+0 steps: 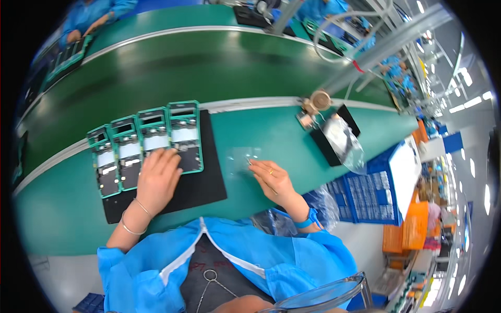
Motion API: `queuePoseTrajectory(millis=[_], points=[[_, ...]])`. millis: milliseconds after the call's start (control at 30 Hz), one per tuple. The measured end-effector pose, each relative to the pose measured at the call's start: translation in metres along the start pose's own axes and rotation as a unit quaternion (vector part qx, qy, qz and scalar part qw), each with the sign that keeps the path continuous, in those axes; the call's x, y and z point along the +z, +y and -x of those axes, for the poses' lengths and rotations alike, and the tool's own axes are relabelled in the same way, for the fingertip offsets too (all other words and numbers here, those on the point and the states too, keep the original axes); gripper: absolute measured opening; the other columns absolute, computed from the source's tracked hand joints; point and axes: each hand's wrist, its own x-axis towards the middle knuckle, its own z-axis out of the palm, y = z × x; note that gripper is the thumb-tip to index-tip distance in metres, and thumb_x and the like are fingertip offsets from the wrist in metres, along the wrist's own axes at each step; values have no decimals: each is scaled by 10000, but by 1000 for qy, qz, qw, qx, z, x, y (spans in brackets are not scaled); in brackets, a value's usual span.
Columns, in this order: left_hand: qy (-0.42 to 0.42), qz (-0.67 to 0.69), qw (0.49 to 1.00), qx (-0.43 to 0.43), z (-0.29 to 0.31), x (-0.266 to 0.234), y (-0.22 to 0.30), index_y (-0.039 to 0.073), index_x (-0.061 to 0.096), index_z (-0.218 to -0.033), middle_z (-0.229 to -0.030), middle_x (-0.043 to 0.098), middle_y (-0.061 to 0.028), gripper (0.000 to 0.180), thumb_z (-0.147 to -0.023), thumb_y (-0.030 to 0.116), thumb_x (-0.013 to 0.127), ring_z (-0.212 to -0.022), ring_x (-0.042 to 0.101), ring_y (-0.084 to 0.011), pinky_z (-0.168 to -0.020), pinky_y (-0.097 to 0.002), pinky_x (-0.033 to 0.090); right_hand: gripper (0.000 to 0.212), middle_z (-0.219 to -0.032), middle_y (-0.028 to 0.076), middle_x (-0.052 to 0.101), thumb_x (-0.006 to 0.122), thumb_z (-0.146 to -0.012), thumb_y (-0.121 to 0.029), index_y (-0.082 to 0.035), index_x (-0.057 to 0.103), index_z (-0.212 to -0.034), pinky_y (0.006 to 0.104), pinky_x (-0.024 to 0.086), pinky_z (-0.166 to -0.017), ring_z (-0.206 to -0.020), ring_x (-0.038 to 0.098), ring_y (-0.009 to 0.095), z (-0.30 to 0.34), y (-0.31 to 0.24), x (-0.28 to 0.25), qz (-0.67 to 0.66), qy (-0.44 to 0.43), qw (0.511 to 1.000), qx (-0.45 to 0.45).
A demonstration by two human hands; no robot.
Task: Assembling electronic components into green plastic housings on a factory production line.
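Note:
Several phone-like assemblies (185, 134) in green frames stand side by side on a black mat (213, 182), each with a white patch and dark parts. My left hand (159, 175) lies over the lower part of the middle ones, fingers stretched out and its palm side hidden. To the right of the mat, my right hand (274, 180) has its thumb and forefinger pinched together. Whatever is between them is too small to make out. The fingertips are at the edge of a clear plastic sheet (237, 163) on the green table.
A black box (326, 148) with clear plastic bags stands at the right, next to a round brown-gold fixture (320, 100). Beyond the table runs a dark green conveyor belt (209, 62). Blue crates (365, 195) stand at the right. People in blue work across the belt.

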Motion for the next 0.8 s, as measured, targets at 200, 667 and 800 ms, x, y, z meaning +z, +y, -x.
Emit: queuePoseTrajectory(millis=[200, 667, 800], points=[[-108, 133, 956, 239, -20, 62, 56, 18, 612, -1203, -1339, 565, -162, 455, -810, 207, 744, -1278, 509, -341, -1057, -478, 422, 296, -1161, 193, 689, 709, -811, 29, 26, 672, -1105, 385, 567, -847, -1006, 676, 345, 47, -9, -5, -19, -18, 999, 31], [-154, 99, 950, 252, -22, 79, 66, 71, 601, -1299, -1384, 555, -101, 483, -884, 304, 684, -1359, 453, -307, -1124, -465, 366, 342, -1184, 200, 680, 703, -779, 49, 21, 667, -1118, 405, 574, -825, -996, 681, 348, 49, -3, 4, 11, -43, 998, -33], [-129, 133, 951, 247, -15, 75, 62, 86, 588, -1306, -1370, 549, -130, 462, -911, 314, 660, -1363, 447, -321, -1135, -461, 351, 349, -1168, 194, 690, 712, -756, 62, 16, 677, -1100, 394, 581, -807, -968, 689, 335, 7, -6, 3, 20, -30, 997, -67]])
